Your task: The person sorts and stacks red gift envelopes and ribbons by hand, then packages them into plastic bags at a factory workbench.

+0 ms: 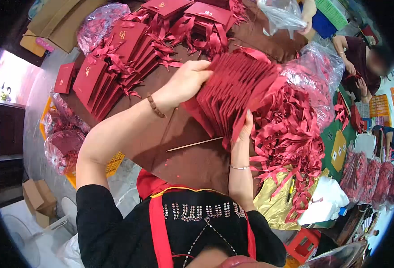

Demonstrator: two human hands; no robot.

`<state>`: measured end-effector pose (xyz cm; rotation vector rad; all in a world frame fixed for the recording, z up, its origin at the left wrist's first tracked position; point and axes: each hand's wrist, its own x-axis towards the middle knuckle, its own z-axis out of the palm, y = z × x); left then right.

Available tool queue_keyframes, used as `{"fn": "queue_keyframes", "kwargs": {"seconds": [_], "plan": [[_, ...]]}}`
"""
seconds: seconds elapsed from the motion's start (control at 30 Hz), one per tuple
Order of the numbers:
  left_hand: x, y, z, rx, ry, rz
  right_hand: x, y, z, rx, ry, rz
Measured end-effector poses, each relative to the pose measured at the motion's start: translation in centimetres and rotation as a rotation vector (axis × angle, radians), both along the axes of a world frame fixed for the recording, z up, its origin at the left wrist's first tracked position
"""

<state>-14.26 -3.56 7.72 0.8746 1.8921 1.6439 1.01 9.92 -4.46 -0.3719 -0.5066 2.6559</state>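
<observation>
A thick fanned stack of dark red paper gift bags (239, 89) is held above the brown tabletop, between my two hands. My left hand (190, 80), with a beaded bracelet at the wrist, is closed on the far left edge of the stack. Lower down, my right hand (245, 127) grips the near right side, its thumb up along the outermost bag and its other fingers mostly hidden. Beside the stack on the right lies a big heap of red ribbons (288, 131). A thin wooden stick (194, 144) rests on the table just below the stack.
Piled gift bags with gold lettering (90, 82) stand at the table's left, and more bags (210, 15) lie at the back. Clear plastic wrap (324, 67) and gold plastic (273, 196) lie on the right. Another person's hand (308, 20) holds a plastic bag (282, 18).
</observation>
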Motion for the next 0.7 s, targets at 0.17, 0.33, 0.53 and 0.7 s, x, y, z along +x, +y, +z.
{"fn": "queue_keyframes", "kwargs": {"seconds": [0.17, 0.33, 0.53, 0.7], "plan": [[-1.4, -0.1, -1.1, 0.017, -0.199, -0.006, -0.3, 0.2, 0.6, 0.076, -0.04, 0.052], [-1.9, 0.4, -0.5, -0.052, -0.143, -0.004, -0.6, 1.1, -0.2, 0.037, 0.039, 0.138], [0.1, 0.7, 0.4, -0.08, 0.049, 0.098, -0.5, 2.0, -0.4, 0.135, 0.063, 0.175], [0.7, 0.6, 2.7, 0.113, -0.305, -0.075, -0.9, 2.7, -0.2, 0.28, 0.041, 0.209]]}}
